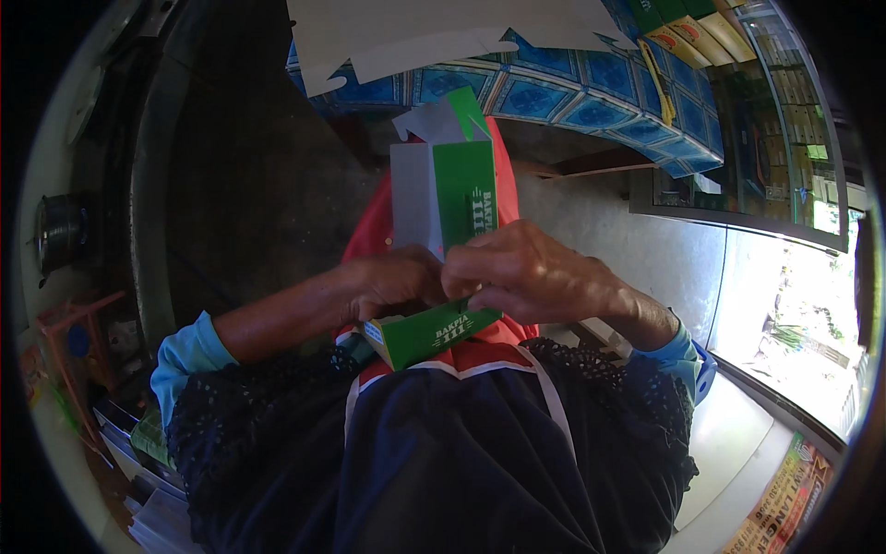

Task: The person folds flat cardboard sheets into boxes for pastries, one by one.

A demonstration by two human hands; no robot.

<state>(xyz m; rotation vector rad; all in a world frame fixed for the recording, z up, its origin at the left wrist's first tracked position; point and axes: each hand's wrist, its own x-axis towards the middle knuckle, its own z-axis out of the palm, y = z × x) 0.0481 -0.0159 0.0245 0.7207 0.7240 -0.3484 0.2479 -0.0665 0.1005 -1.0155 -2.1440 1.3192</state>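
A green and white cardboard box [466, 185], partly folded, rests on my lap over red cloth [369, 217]. Its far end has raised flaps, and a green panel [434, 335] with white print stands at the near end. From the left, my left hand [397, 282] reaches in with curled fingers at the box's near part; its fingertips are hidden behind the panel and the other hand. My right hand [526, 270] is closed, thumb and fingers pinching the cardboard beside the left hand.
Beyond my knees stands a table with a blue patterned cover [572, 97], bearing a flat pale cardboard sheet [443, 37] and green and tan boxes [697, 37]. A glass display case [784, 138] is at the right. Far left sits a dark pot [63, 238].
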